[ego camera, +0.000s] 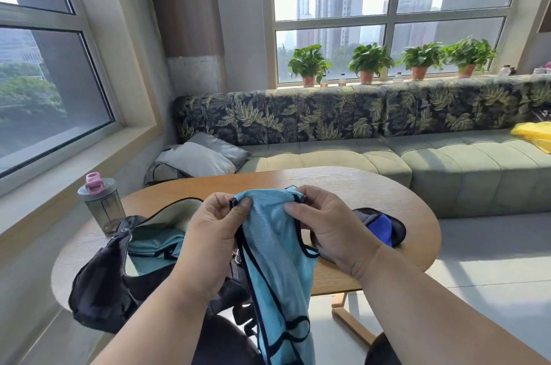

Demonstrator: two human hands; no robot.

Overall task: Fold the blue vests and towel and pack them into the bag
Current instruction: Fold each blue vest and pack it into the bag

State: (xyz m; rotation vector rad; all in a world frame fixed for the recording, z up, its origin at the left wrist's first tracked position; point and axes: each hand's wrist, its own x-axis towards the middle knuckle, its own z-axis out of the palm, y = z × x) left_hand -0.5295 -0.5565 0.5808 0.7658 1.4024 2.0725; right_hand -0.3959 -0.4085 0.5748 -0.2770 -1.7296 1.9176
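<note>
The wooden table (pixel 372 185) has bare top along its far edge. On its left end the dark bag (pixel 101 281) gapes open, light blue cloth inside. Above the near edge, the left hand (pixel 208 233) and right hand (pixel 334 230) each pinch the top of a hanging light blue vest (pixel 277 260)

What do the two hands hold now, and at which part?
Both hands hold one light blue vest at its top edge: the left hand pinches the left corner, the right hand the right corner.
</note>
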